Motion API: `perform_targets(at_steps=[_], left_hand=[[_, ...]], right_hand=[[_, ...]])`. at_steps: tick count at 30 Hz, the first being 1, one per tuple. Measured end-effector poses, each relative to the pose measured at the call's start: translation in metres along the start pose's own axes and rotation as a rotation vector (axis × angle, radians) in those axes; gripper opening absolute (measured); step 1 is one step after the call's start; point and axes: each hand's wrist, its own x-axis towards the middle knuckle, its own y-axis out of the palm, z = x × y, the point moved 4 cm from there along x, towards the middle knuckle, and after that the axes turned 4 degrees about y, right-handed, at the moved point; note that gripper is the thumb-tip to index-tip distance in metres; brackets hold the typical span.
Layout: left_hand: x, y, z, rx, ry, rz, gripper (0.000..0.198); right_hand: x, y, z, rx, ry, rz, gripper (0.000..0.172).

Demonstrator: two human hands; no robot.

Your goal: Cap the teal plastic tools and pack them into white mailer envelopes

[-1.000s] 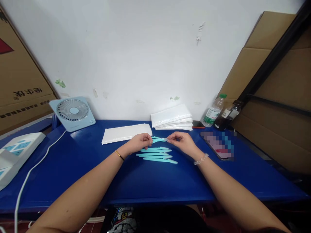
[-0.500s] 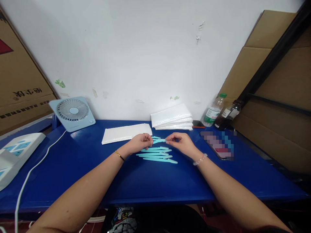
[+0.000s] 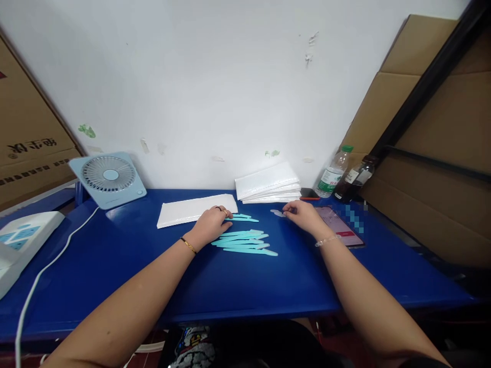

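Note:
My left hand [image 3: 210,225] is closed over the handle ends of slim teal eyebrow razors [image 3: 245,219] lying on the blue table, thumb and fingers on one of them. Nearer to me, several more teal razors [image 3: 245,241] lie roughly side by side, their tips to the right. My right hand [image 3: 301,214] pinches at a small translucent blade cap [image 3: 283,214], its fingertips low over the table. Small clear caps [image 3: 275,211] lie against those fingertips; how many is hard to make out.
Behind my left hand lies a white padded envelope [image 3: 184,210], with a stack of such envelopes [image 3: 268,184] by the wall. A blue fan [image 3: 111,176] stands left. Bottles [image 3: 330,179] and a phone [image 3: 343,227] are on the right.
My hands have moved apart. The right has drawn away from the razor toward the small clear caps on the right; the left has lowered with the razor to the tabletop.

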Motion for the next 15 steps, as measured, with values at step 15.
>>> perform_targets(at_steps=[15], left_hand=[[-0.002, 0.003, 0.004, -0.266, -0.108, 0.096, 0.013]], right_hand=[[-0.014, 0.027, 0.043, 0.036, -0.176, 0.271, 0.023]])
